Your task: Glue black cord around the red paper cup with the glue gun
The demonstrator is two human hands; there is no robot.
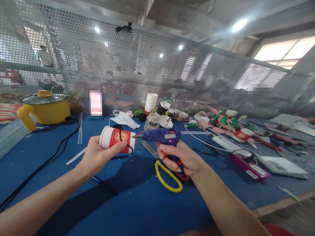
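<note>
"Where is the cup (105,137)?"

"Up off the blue table (137,206), in the left hand (97,155), tipped on its side so its ends point left and right."

"How does it look?"

"White at both ends, with a broad red band between. A round gold emblem (121,136) sits on the band, facing the wearer. A black cord (120,131) crosses the band near the emblem and runs down toward the right end, with a dark lump at the upper edge."

"How is that hand set?"

"Pinching the cup: the thumb lies along the near side, below the emblem. The other fingers are mostly hidden behind."

"And the right hand (182,157)?"

"Closed round the grip of the glue gun (158,135), fingers curled at the orange-red trigger. The body is blue, with a pale label and a small red light glowing."

"Is the nozzle touching the cup?"

"It meets the right end in view; I cannot tell whether they touch."

"What lies near?"

"Scissors (161,179) with a yellow loop, on the table below the gun. Farther back stand a jar (152,121), a stack of white cups (151,102) and, well to the left, a yellow pot (50,111)."
</note>
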